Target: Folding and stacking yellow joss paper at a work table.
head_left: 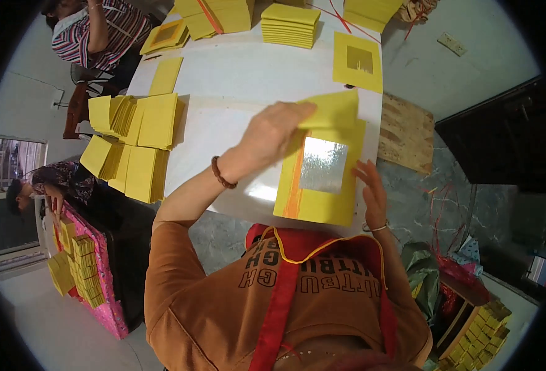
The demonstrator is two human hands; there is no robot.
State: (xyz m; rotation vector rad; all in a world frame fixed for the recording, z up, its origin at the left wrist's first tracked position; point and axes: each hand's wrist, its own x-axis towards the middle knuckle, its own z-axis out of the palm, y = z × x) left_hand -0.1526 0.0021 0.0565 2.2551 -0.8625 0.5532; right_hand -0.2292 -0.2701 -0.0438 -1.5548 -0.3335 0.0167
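Left hand (270,131) pinches yellow paper (338,110) over the silver-patched sheet (324,164); right hand (372,190), loosely spread, at its right edge; folded yellow stacks (147,174) left of it, plywood board (406,133) right.

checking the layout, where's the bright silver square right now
In the head view, the bright silver square lies right of centre on the yellow rectangular sheet, just right of its orange strip.
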